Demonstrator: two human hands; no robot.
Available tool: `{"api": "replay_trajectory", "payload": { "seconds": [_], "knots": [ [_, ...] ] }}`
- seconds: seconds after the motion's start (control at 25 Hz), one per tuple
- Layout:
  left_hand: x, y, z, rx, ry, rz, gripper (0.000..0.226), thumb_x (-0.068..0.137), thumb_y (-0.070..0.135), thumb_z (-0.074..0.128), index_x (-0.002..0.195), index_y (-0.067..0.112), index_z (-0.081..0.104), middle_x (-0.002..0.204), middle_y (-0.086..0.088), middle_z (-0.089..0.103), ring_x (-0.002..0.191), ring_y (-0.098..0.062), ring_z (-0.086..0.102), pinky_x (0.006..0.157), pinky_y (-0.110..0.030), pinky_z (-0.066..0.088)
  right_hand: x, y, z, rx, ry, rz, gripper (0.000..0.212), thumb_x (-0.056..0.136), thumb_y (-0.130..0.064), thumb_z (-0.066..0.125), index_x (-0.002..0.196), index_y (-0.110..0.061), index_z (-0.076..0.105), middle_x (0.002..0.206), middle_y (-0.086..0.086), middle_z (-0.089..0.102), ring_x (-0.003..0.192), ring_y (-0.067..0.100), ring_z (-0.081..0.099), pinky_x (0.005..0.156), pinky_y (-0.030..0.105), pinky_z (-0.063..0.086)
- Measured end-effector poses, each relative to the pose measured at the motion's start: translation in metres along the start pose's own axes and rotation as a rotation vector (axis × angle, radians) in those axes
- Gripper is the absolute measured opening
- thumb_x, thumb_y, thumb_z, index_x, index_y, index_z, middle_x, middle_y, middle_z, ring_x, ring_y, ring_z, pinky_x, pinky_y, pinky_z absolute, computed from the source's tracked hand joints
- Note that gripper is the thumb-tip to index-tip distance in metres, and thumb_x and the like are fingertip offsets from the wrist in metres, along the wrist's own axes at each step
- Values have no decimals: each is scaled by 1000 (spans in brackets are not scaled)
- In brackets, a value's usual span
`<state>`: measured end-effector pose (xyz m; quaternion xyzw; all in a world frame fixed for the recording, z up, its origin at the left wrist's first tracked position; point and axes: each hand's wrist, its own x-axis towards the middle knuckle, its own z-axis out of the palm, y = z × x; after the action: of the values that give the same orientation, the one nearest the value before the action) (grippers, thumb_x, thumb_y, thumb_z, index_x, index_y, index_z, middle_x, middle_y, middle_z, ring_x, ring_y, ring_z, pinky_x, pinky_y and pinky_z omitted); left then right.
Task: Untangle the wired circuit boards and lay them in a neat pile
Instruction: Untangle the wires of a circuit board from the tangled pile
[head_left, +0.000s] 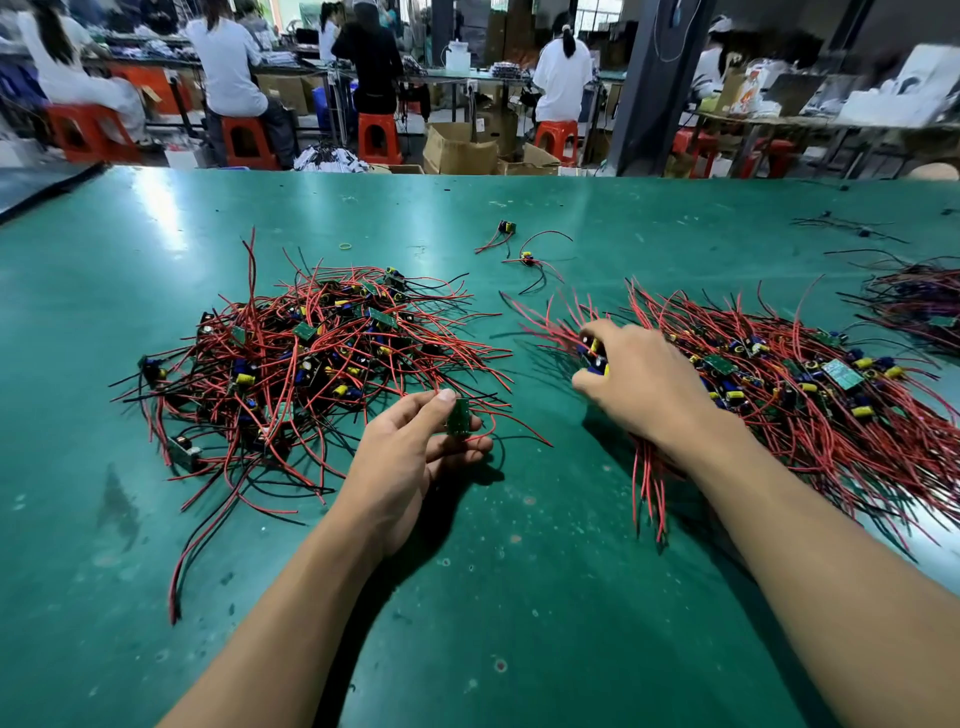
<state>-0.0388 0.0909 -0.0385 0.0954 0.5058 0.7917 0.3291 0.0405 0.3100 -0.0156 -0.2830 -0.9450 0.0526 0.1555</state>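
Note:
A tangled heap of small green circuit boards with red and black wires (306, 358) lies on the left of the green table (519, 597). A combed-out pile of the same boards (810, 384), wires pointing one way, lies on the right. My left hand (405, 467) pinches one green board (459, 417) between thumb and fingers at the heap's near right edge; its wires trail to the right. My right hand (644, 384) grips a board with a blue and yellow capacitor (595, 356) at the left end of the right pile.
Two loose wired parts (524, 254) and a yellow rubber band (346, 246) lie at mid-table. Another wire bundle (914, 301) sits at the far right edge. Behind the table, people sit on orange stools at benches, among cardboard boxes.

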Motion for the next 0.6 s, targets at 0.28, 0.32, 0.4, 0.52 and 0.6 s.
{"api": "replay_trajectory", "payload": {
  "seconds": [0.28, 0.32, 0.4, 0.52, 0.6],
  "knots": [
    [-1, 0, 0, -26, -11, -15, 20, 94, 17, 57, 104, 0, 56, 82, -16, 65, 66, -25, 67, 63, -28, 58, 23, 32, -23, -133, 7, 234, 51, 85, -39, 66, 132, -20, 56, 124, 20, 60, 117, 39, 55, 94, 46, 45],
    [0, 0, -1, -17, -12, -11, 21, 94, 18, 57, 104, 0, 56, 83, -16, 65, 67, -25, 67, 64, -28, 59, 22, 36, -21, -161, -34, 267, 54, 86, -43, 67, 133, -20, 54, 129, 20, 56, 122, 39, 52, 98, 48, 42],
    [1, 0, -2, 5, -13, -5, 20, 95, 18, 57, 104, 0, 57, 84, -16, 66, 69, -26, 68, 67, -30, 59, 19, 42, -14, -152, -73, 308, 60, 88, -47, 67, 139, -21, 48, 137, 20, 48, 128, 40, 46, 103, 51, 38],
    [2, -1, -3, 9, -14, 0, 20, 95, 18, 57, 104, 0, 57, 80, -14, 68, 69, -27, 69, 67, -30, 59, 17, 50, -10, -19, 43, 283, 53, 93, -40, 65, 140, -17, 53, 135, 22, 51, 125, 41, 49, 102, 49, 42],
    [2, -1, -3, 6, -13, 2, 20, 95, 18, 57, 105, 0, 57, 79, -13, 69, 69, -27, 69, 67, -30, 59, 17, 56, -13, 41, 105, 270, 38, 96, -33, 63, 129, -15, 64, 127, 22, 60, 117, 40, 56, 96, 45, 47]
  ]
}}
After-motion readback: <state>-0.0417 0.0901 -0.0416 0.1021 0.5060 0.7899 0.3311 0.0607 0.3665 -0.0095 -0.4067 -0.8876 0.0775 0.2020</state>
